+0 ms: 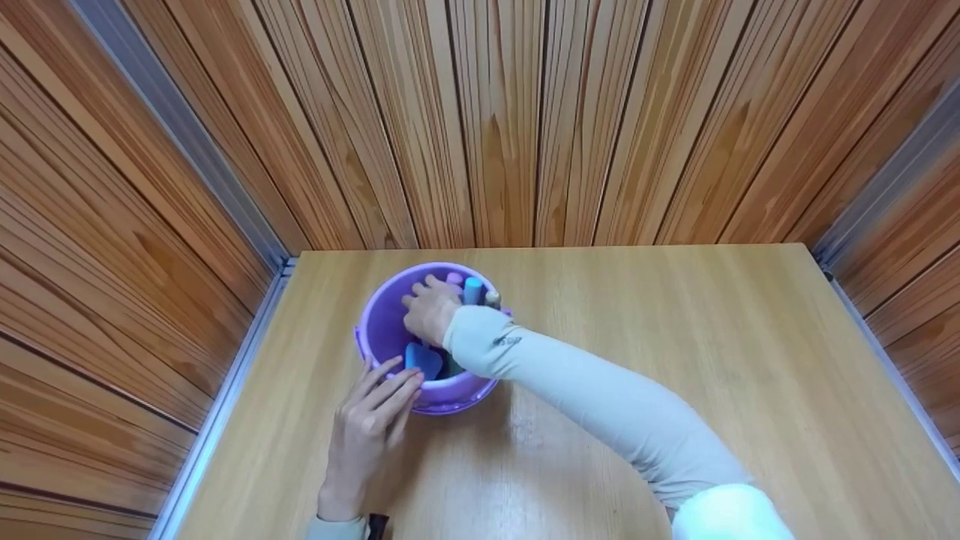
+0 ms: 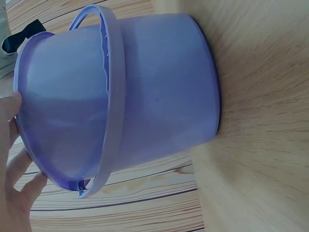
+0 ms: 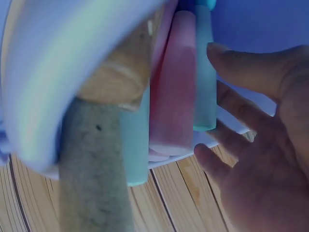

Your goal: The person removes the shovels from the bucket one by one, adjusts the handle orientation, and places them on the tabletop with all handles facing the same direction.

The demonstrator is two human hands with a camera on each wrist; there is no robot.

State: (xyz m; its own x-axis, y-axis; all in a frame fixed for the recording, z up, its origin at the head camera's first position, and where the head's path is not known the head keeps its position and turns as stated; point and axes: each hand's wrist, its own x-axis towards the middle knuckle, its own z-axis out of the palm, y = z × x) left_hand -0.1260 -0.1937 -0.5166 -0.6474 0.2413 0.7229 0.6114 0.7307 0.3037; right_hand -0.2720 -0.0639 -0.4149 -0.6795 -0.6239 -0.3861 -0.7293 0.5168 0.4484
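Note:
A purple bucket [image 1: 386, 322] stands upright on the table, holding several long pieces. My right hand [image 1: 431, 311] reaches inside its mouth. In the right wrist view, my right thumb touches the front of a teal handle [image 3: 205, 82] while some fingers pass behind it. A pink handle [image 3: 174, 92] and a second teal handle [image 3: 135, 145] lie beside it. A blue piece [image 1: 424, 361], its kind unclear, lies near the bucket's front. My left hand [image 1: 367, 420] rests its fairly straight fingers on the near-left rim [image 2: 36, 169]. The lower parts of the contents are hidden.
A grey rod with a brown section [image 3: 96, 164] looms at the left of the right wrist view. The bucket's carrying handle [image 2: 116, 96] hangs along its side. Wooden plank walls [image 1: 495, 135] border the table [image 1: 675, 322] at the back and sides.

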